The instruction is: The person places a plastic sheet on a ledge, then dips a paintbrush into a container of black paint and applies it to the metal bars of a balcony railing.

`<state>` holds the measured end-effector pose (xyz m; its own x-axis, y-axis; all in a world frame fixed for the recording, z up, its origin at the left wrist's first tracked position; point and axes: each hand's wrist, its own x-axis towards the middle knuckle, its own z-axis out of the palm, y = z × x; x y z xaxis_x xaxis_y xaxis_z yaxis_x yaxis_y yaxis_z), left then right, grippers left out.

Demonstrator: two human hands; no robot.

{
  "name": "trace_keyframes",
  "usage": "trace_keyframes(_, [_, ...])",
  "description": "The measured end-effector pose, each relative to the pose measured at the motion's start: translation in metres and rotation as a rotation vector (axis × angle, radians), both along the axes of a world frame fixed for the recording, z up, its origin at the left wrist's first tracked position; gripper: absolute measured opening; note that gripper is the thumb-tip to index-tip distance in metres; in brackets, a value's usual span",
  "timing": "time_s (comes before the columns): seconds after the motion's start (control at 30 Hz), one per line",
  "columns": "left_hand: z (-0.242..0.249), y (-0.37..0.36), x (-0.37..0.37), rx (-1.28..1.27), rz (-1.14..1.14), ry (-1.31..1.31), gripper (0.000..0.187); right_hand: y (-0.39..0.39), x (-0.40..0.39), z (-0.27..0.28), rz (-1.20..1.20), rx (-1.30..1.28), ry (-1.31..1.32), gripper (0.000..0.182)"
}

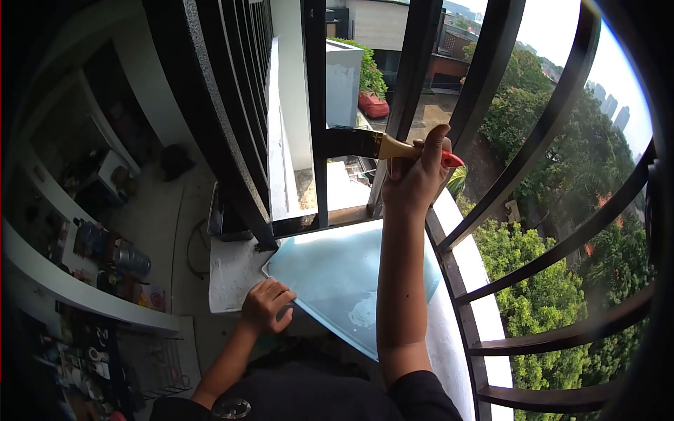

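Note:
My right hand is wrapped around the handle of a paintbrush, a wooden handle with a red tip. Its dark, paint-coated bristles point left and meet an upright black bar of the railing. Lower down, my left hand has its fingers curled at the near left edge of a light blue sheet, with the thumb below that edge. The sheet lies on the white ledge at the foot of the bars, and pale smears mark its surface.
More dark bars curve around the right side, with trees and buildings beyond and below. A red car is parked outside. Far down on the left, a floor area holds a blue water jug and a wire rack.

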<state>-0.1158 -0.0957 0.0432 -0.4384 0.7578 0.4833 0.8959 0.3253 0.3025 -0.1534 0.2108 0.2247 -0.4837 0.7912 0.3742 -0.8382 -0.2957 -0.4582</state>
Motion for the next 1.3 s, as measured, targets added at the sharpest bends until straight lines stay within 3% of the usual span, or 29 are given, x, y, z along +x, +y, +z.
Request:
trace_keyframes(0.17, [-0.001,0.001,-0.001,0.013,0.012,0.014,0.027,-0.023,0.018,0.036,-0.224,0.025,0.088,0.045])
trace_keyframes(0.27, [-0.002,0.001,0.000,0.012,0.015,0.010,0.026,-0.033,0.032,0.023,-0.251,0.095,0.094,0.042])
trace_keyframes(0.43, [-0.002,0.002,-0.001,0.019,0.020,0.013,0.026,-0.051,0.040,0.008,-0.486,0.179,-0.112,0.041])
trace_keyframes(0.6, [-0.003,0.002,-0.001,0.042,0.036,0.039,0.026,-0.062,0.036,0.047,-0.417,0.129,-0.048,0.040])
trace_keyframes(0.67, [-0.002,0.001,0.001,0.031,0.028,0.028,0.026,-0.060,0.025,0.066,-0.520,0.157,0.053,0.041])
trace_keyframes(1.03, [-0.003,-0.001,0.001,0.021,0.045,0.039,0.028,-0.048,0.016,0.180,-0.526,0.198,0.330,0.044])
trace_keyframes(1.3, [-0.004,-0.002,0.001,0.039,0.050,0.057,0.028,-0.065,0.032,0.156,-0.546,0.224,0.202,0.044])
